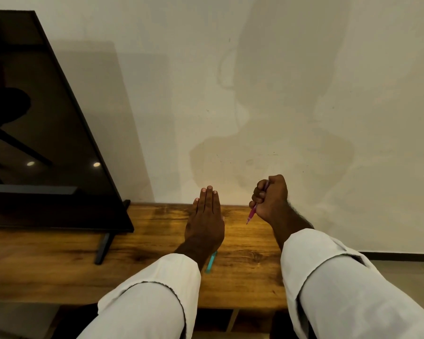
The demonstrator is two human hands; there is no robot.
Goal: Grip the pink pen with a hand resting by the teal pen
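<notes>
sleeves: two long, loose sleeves of off-white cloth, one on each arm, entering from about 6 o'clock and 5 o'clock
left sleeve (145, 297): cuff folded back above the wrist, with a thin dark stitched edge
right sleeve (348, 289): wider cuff, also turned back, its seam showing as a dark line
wrists: bare, with no watch, ring or band visible

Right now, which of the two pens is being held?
The pink pen, gripped in the right hand. The teal pen lies on the wooden table, partly under the left wrist.
</notes>
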